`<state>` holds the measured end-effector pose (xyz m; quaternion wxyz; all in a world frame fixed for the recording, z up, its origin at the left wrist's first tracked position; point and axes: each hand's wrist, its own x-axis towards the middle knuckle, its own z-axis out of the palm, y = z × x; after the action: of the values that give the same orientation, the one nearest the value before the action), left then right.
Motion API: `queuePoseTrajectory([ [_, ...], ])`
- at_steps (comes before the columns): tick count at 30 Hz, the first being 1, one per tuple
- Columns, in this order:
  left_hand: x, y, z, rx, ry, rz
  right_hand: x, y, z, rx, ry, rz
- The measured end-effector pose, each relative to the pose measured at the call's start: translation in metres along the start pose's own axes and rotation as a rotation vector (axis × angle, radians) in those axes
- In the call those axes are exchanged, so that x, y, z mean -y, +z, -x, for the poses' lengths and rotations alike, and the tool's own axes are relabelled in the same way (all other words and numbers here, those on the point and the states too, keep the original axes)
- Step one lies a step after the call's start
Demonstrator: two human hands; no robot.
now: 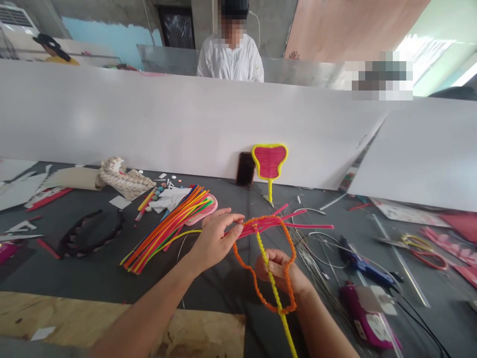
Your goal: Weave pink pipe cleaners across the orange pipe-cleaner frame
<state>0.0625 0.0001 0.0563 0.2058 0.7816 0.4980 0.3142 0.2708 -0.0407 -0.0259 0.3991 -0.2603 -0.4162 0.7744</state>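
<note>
An orange twisted loop (258, 294), apparently of pipe cleaner, is held up over the table. A yellow twisted stem (274, 288) runs from its top edge down across the loop and past its lower edge. My left hand (216, 236) pinches the loop's upper left edge between thumb and fingertips. Lower down, my right hand (285, 271) has its fingers curled at the yellow stem, behind part of the loop; the exact contact is partly hidden. Pink pipe cleaners (313, 226) lie behind the loop's top, partly covered by it.
A bundle of coloured pipe cleaners (167, 228) lies left. A yellow-rimmed magenta paddle shape (270, 161) and a phone (245, 169) lean on the white divider (186, 129). Rightward are wires (307, 261), a glue gun (367, 266) and scissors (406, 243). A person (231, 59) is beyond.
</note>
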Motion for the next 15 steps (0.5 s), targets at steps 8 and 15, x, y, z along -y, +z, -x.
queuePoseTrajectory([
  [8, 0.003, -0.009, 0.011, -0.119, 0.032, 0.084, 0.014, 0.007, 0.006, -0.077, -0.049, 0.108],
  [15, 0.025, -0.017, 0.033, -0.19, -0.034, 0.115, 0.048, 0.008, 0.016, -0.16, -0.066, 0.463],
])
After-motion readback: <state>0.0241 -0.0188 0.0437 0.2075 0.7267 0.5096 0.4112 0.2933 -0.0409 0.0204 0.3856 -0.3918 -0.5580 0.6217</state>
